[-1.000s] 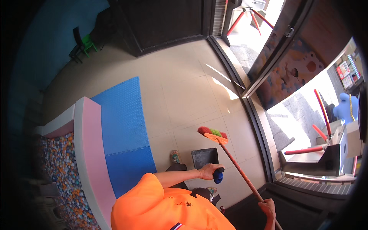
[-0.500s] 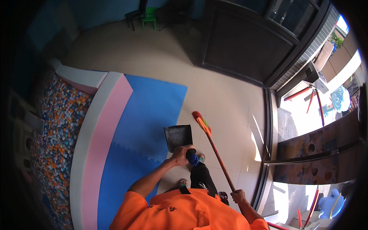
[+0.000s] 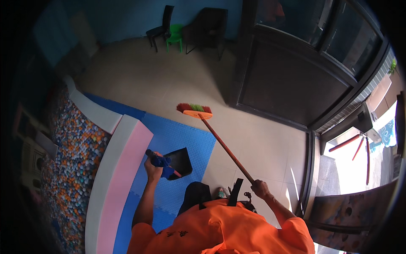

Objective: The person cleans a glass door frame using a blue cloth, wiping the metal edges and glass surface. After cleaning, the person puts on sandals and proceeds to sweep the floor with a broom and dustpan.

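My left hand (image 3: 153, 169) is closed round the upper end of a dustpan's handle, which has blue material on it. Beyond the fingers the black pan of the dustpan (image 3: 182, 163) shows above the blue mat (image 3: 196, 137); whether it touches the mat I cannot tell. My right hand (image 3: 260, 188) grips the end of a long reddish-brown stick, the handle of a broom (image 3: 230, 152). The broom slants away to the far left. Its orange head with red and green bristles is at the beige tile floor (image 3: 262, 139), just past the mat's far edge.
A pink and white padded wall (image 3: 122, 169) borders a pit of small coloured balls (image 3: 78, 169) on the left. A dark panelled door (image 3: 292, 84) stands at the far right. Black chairs (image 3: 160, 29) and a small green chair (image 3: 174, 36) are by the blue back wall.
The broom head has swung left and away, turning broadside. My left hand has carried the dustpan left, and the pan is now over the mat. My view has shifted too.
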A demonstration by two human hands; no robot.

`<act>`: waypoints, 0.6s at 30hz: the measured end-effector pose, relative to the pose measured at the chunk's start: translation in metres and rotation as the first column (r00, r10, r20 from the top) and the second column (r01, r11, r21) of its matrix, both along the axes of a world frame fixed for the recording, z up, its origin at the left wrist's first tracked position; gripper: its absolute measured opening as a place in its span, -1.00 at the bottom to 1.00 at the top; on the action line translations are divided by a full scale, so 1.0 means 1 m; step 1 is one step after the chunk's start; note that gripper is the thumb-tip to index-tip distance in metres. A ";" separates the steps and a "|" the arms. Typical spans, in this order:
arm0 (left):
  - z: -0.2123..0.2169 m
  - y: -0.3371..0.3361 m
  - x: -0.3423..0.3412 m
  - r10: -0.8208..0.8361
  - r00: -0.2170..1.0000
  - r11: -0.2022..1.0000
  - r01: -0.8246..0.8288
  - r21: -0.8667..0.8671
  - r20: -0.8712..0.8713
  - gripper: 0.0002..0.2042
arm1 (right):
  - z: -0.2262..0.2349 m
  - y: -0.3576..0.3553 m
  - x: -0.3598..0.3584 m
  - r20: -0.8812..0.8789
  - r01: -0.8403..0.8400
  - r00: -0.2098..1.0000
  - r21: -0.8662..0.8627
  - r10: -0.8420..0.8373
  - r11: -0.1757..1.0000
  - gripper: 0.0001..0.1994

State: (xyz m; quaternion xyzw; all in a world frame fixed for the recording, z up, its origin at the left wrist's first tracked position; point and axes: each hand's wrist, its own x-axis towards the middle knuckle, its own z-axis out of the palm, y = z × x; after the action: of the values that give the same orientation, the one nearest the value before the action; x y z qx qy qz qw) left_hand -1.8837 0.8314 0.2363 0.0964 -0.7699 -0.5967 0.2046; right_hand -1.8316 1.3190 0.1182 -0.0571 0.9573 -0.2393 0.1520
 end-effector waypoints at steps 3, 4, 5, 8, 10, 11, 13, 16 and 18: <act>-0.008 -0.027 -0.052 0.080 0.997 0.997 -0.080 -0.019 0.003 -0.85 | 0.046 -0.018 -0.089 0.627 0.467 0.761 -0.352 -0.166 0.811 -0.82; -0.016 -0.040 -0.071 0.111 0.994 0.994 -0.110 0.025 -0.015 -0.85 | 0.044 -0.018 -0.108 0.698 0.477 0.702 -0.315 -0.140 0.821 -0.84; -0.027 -0.052 -0.092 0.137 0.990 0.988 -0.134 0.071 -0.033 -0.84 | 0.013 -0.006 -0.119 0.803 0.517 0.585 -0.261 -0.114 0.815 -0.79; -0.050 -0.082 -0.161 0.173 0.985 0.977 -0.172 0.129 0.000 -0.81 | -0.030 -0.015 -0.148 0.642 0.444 0.697 -0.035 -0.320 0.895 -0.71; -0.055 -0.104 -0.221 0.169 0.983 0.977 -0.176 0.120 0.071 -0.81 | -0.062 -0.034 -0.183 0.454 0.259 0.860 0.008 -0.234 0.966 -0.69; -0.056 -0.107 -0.247 0.148 0.984 0.972 -0.164 0.168 0.101 -0.81 | -0.066 -0.045 -0.202 0.527 0.317 0.793 0.069 -0.304 0.946 -0.70; -0.087 -0.140 -0.301 0.170 0.983 0.981 -0.176 0.084 0.067 -0.82 | -0.077 -0.058 -0.245 0.507 0.308 0.809 0.065 -0.298 0.949 -0.71; -0.063 -0.151 -0.379 0.166 0.984 0.984 -0.170 0.051 0.067 -0.83 | -0.072 -0.081 -0.317 0.462 0.277 0.844 0.058 -0.272 0.959 -0.68; -0.036 -0.161 -0.428 0.132 0.987 0.991 -0.134 0.013 0.092 -0.84 | -0.026 -0.117 -0.395 0.550 0.359 0.751 0.126 -0.367 0.925 -0.66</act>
State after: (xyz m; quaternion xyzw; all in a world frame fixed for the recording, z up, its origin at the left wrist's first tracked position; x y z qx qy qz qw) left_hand -2.3112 0.6705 0.2004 0.1766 -0.7645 -0.5841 0.2078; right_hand -2.2270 1.2016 0.0921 0.2038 0.8633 -0.2641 0.3787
